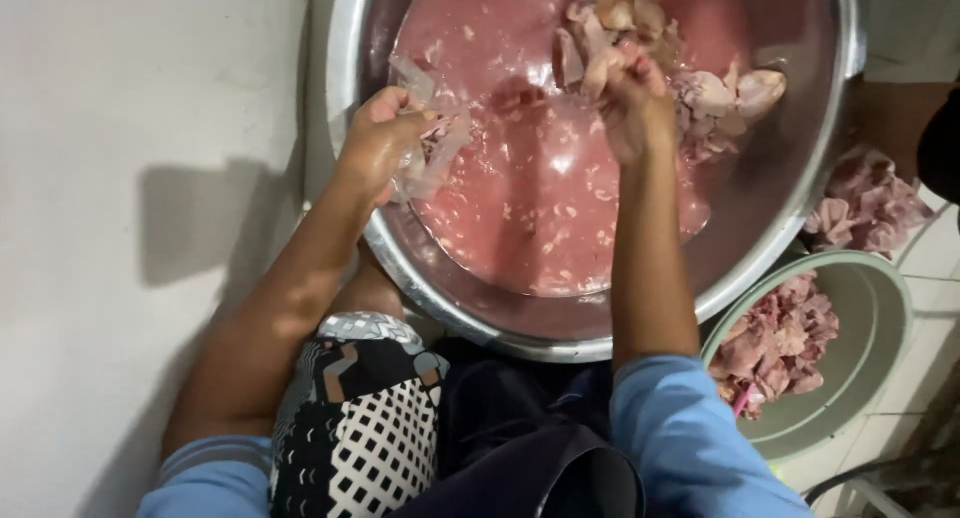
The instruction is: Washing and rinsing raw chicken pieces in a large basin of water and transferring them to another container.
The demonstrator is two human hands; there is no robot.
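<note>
Fingers of the left hand (385, 138) clench pale membrane; the right hand (632, 93) grips meat (615, 23), both over the steel basin (400, 268) catching drips.

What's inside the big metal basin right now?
The metal basin holds pinkish-red liquid and a pile of pale meat pieces by the right hand. Anything beneath the cloudy liquid is hidden.

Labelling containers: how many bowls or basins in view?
2. Large round metal basin of pink liquid sits under both hands; smaller pale green round bowl of meat sits lower right. Others may lie off-frame.
</note>
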